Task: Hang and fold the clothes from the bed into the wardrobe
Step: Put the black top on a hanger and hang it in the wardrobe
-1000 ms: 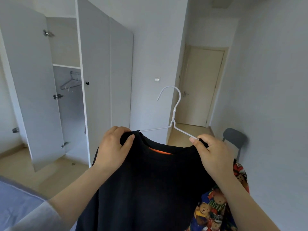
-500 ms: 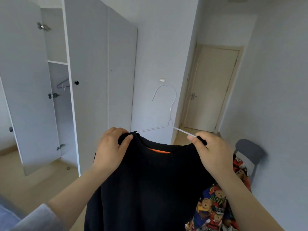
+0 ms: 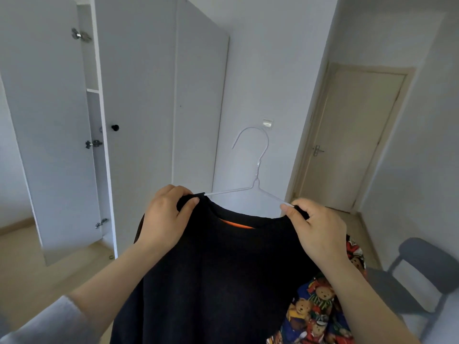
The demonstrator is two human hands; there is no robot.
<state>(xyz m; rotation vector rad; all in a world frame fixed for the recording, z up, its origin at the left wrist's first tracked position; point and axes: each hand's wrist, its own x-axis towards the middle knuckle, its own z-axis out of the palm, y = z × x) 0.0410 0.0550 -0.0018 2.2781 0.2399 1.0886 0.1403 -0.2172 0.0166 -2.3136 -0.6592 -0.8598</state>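
Black top [image 3: 211, 281], dark and matte, fine knit-like grain, round neck, with a strip of orange [image 3: 237, 224] showing inside the collar. Drapes from a white wire hanger [image 3: 258, 170], thin and bare, hook curving up and to the left, sloping arms running into the shoulders. Held up in the air in front of the chest, facing the wardrobe [image 3: 139, 95] and well short of it.

Left hand [image 3: 164, 219] at the left shoulder, fingers curled over the cloth, thumb [image 3: 191, 202] pressed on the bunched edge just beside the wire. Right hand [image 3: 320, 232] at the right shoulder, thumb and forefinger pinching the cloth where the wire enters, other fingers folded under.

Flat, smooth grey-white wardrobe panels, one door [image 3: 47, 120] swung open, small round black knob [image 3: 114, 127]. Bright bear-print fabric [image 3: 318, 309] below the right wrist.
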